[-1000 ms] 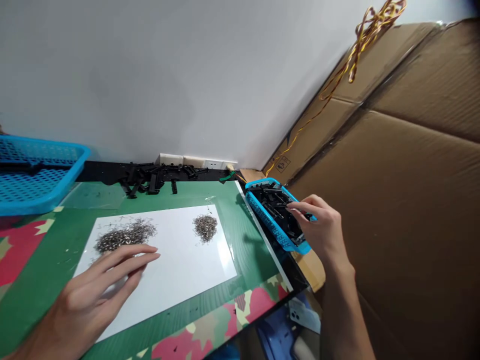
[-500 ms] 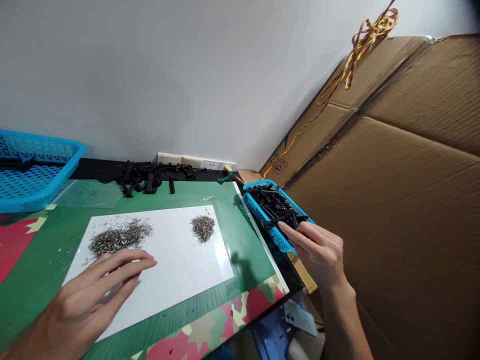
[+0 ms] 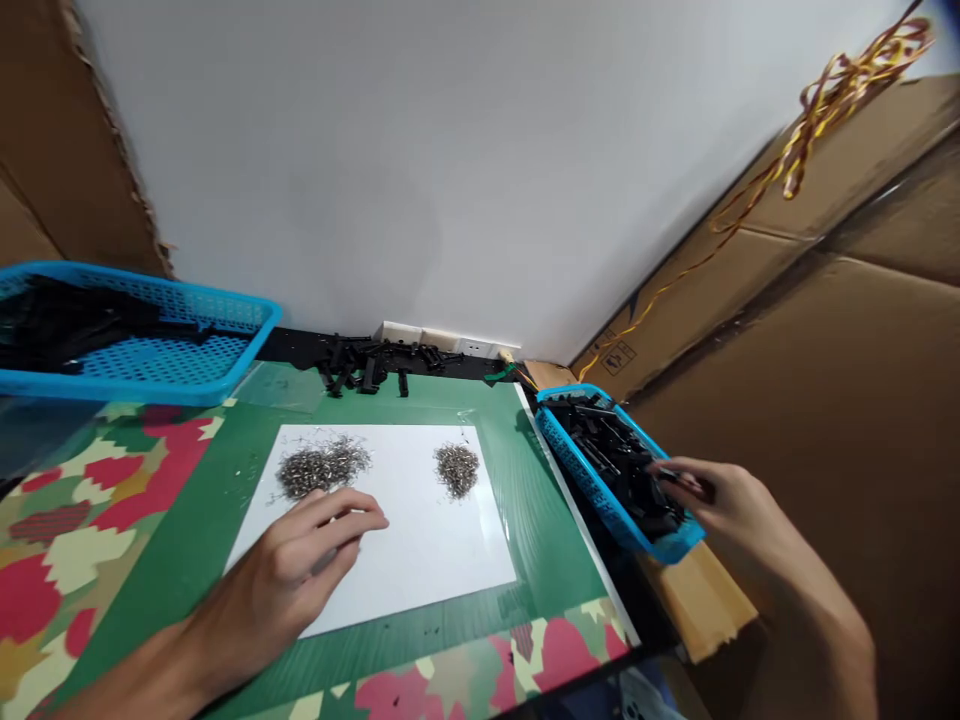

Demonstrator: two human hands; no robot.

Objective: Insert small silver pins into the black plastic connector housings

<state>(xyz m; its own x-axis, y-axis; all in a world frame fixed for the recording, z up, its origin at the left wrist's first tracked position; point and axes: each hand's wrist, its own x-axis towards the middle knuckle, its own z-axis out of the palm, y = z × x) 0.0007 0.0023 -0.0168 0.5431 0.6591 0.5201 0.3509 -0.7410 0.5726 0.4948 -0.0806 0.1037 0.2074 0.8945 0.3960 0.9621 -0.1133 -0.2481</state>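
Observation:
My left hand (image 3: 319, 555) hovers over the white sheet (image 3: 420, 560), just in front of a pile of small metal wire pieces, perhaps springs (image 3: 319, 468). Its fingers are stretched out and slightly bent, the thumb apart, with nothing seen in them. A smaller pile of similar pieces (image 3: 456, 470) lies on the sheet's right side. At the right, my right hand (image 3: 712, 495) reaches over the rim of a small blue basket (image 3: 592, 490) full of black plastic parts (image 3: 611, 445). Its fingers are closed on a dark part, partly hidden and blurred.
More black parts (image 3: 367, 368) lie along the wall beside the power sockets (image 3: 474, 347). A larger blue basket (image 3: 187, 385) at the left holds black items. Cardboard (image 3: 825, 400) walls the right side. The table's patterned front edge (image 3: 465, 680) runs below.
The view has swung left, bringing more of the large basket into sight. My right hand has moved from pointing at the parts to fingers closed at the small basket's right side.

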